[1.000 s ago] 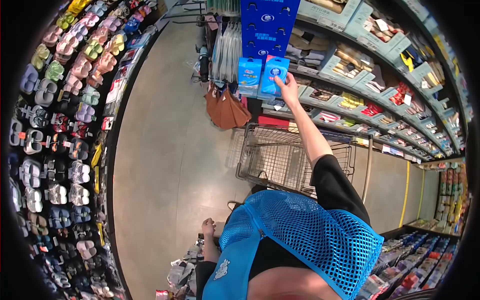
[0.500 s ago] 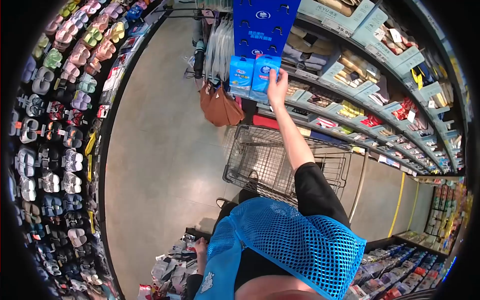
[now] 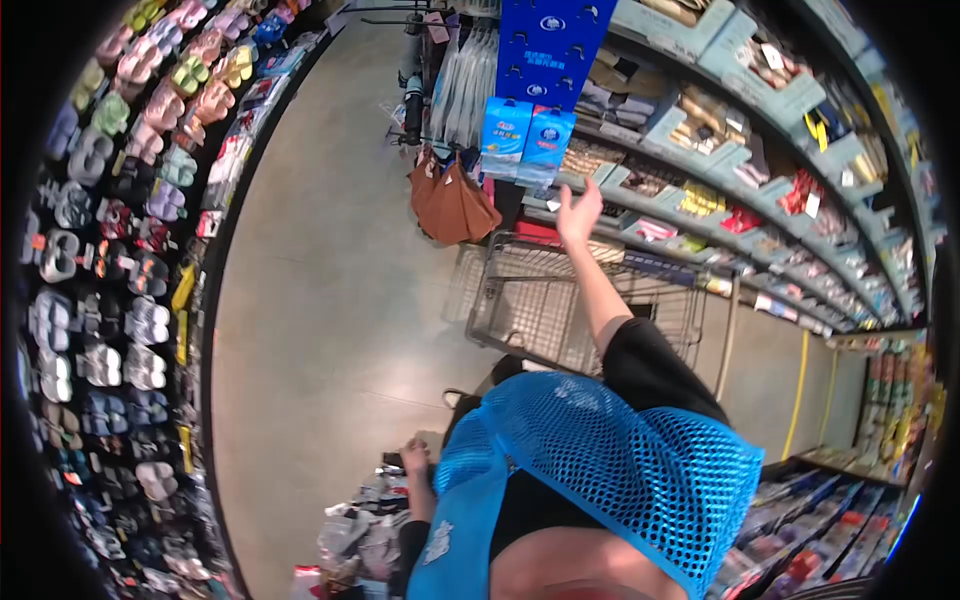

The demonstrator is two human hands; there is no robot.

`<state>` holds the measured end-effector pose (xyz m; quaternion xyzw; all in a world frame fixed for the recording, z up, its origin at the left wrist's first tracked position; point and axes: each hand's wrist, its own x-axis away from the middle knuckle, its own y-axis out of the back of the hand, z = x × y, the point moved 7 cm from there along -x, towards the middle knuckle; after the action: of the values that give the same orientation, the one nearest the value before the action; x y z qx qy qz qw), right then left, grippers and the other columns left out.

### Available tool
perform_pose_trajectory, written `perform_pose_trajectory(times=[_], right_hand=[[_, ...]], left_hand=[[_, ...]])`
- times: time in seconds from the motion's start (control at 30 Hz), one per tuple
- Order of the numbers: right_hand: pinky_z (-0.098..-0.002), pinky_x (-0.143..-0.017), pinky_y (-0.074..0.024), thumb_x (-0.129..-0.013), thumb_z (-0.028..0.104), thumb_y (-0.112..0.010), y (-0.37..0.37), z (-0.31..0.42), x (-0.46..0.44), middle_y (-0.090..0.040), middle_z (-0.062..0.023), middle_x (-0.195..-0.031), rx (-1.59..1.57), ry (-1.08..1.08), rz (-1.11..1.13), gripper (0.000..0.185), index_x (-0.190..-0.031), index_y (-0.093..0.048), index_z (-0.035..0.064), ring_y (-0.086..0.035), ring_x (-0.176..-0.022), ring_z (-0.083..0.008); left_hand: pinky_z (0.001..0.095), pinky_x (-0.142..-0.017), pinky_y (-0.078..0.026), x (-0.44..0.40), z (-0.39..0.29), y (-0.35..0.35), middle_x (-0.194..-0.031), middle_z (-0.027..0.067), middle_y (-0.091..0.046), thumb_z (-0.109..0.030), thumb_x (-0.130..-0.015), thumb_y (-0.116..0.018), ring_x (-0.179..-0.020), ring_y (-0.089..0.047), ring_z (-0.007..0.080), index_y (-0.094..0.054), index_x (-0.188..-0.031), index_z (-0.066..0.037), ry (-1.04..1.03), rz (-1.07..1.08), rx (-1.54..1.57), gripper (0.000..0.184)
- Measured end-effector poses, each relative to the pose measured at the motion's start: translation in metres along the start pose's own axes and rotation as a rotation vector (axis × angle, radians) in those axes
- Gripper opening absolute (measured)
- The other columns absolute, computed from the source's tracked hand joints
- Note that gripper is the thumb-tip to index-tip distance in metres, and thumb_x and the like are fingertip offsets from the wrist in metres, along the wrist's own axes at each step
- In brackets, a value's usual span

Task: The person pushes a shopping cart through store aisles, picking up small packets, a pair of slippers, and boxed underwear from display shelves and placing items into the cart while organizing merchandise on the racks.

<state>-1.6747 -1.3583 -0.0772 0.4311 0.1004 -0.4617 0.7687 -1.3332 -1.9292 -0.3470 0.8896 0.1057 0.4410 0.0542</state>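
Note:
My right hand (image 3: 579, 212) reaches out with its fingers spread, holding nothing. It is just below and to the right of two blue packs hanging side by side on a blue display panel (image 3: 553, 55). The left pack (image 3: 506, 135) has yellow print, and the right pack (image 3: 547, 145) is nearest to my hand, apart from it. Low at my side, my left hand (image 3: 413, 456) has curled fingers, with nothing visible in them. Packaged goods (image 3: 355, 530) hang just below it.
A wire shopping cart (image 3: 540, 310) stands in front of me, below my right arm. Brown bags (image 3: 452, 205) hang left of the blue panel. Shelves of folded textiles (image 3: 700, 195) curve along the right. A rack of slippers (image 3: 105, 310) lines the left, across the grey floor (image 3: 310, 260).
My right hand has come off the right blue pack and moved down and right, its fingers opening. The pack stays hanging. My left hand has risen slightly.

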Motion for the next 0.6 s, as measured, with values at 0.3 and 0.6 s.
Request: perform_pose_trajectory(times=[0.3,0.6], right_hand=[[-0.0497,-0.101,-0.0244,-0.072,0.015,-0.056,0.21,-0.133,0.291,-0.029,-0.0207,-0.135,0.699,-0.236,0.597,0.058,-0.126,-0.036,0.003,-0.028,-0.124,-0.0383],[-0.0453,-0.098,-0.0312,-0.075,0.03,-0.062,0.427,-0.192,0.278,-0.038,-0.0162,-0.131,1.113,-0.427,-0.103,0.059,-0.124,-0.039,0.0065,-0.036,-0.121,-0.0331]], left_hand=[[0.0252,-0.038,-0.038,0.013,0.016,-0.027,-0.065,0.0052,-0.055,-0.026,-0.085,-0.052,-0.048,-0.051,0.0121,-0.055,-0.08,-0.004,0.001,0.328,-0.22,0.023],[0.0278,-0.042,-0.041,-0.058,0.007,0.013,-0.059,0.0059,-0.053,-0.029,-0.084,-0.051,-0.046,-0.049,0.0138,-0.056,-0.077,0.0,-0.064,0.337,-0.559,0.031]])
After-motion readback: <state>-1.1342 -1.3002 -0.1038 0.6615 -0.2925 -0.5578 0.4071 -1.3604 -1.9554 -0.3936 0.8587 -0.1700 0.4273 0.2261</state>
